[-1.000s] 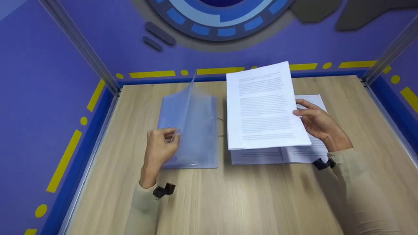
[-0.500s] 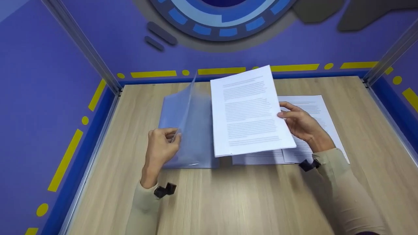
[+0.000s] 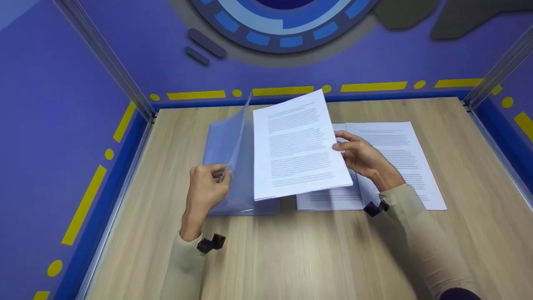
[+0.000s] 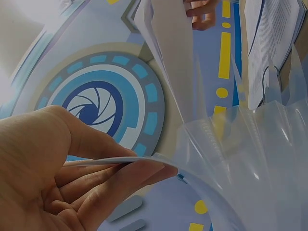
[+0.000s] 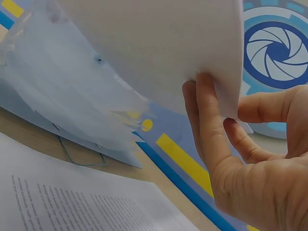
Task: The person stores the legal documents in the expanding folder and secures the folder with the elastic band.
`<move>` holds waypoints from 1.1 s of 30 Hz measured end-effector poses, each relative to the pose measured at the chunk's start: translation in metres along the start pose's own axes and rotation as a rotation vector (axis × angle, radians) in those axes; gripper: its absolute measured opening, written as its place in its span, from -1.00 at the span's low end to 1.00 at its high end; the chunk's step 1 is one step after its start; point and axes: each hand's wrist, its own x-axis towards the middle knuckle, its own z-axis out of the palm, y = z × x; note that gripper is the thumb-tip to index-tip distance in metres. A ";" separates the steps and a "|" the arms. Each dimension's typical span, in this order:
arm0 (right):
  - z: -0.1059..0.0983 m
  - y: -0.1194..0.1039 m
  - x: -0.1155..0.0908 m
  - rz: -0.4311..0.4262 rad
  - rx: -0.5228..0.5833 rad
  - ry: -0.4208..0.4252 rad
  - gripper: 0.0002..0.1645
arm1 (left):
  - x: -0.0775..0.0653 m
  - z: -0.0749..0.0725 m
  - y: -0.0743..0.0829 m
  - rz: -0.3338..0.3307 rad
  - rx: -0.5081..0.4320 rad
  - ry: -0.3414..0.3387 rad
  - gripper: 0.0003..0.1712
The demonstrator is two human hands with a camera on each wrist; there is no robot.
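My left hand pinches the raised cover of a translucent blue expanding file folder between thumb and fingers. In the left wrist view, clear pleated pockets fan out beside that cover. My right hand pinches the right edge of a stack of printed sheets, thumb in front and fingers behind. The sheets are held tilted above the table, overlapping the folder's right side in the head view. From the right wrist view, the blank back of the sheets faces the camera, with the folder's pockets beyond.
Two more piles of printed paper lie side by side on the wooden table, partly under my right hand. A thin elastic cord loops from the folder's edge. Blue-purple panels wall the table at the back and sides.
My right hand has carried the stack of sheets leftward, from above the paper piles to the folder's right side. My left hand keeps the cover raised in nearly the same place.
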 end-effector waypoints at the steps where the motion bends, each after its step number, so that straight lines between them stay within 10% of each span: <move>1: 0.002 0.001 0.002 0.005 -0.004 0.008 -0.63 | 0.000 0.000 0.000 -0.002 -0.002 0.000 -0.78; 33: 0.043 0.008 0.042 0.050 -0.089 0.097 -0.49 | 0.000 0.001 0.001 0.004 -0.002 0.029 -0.81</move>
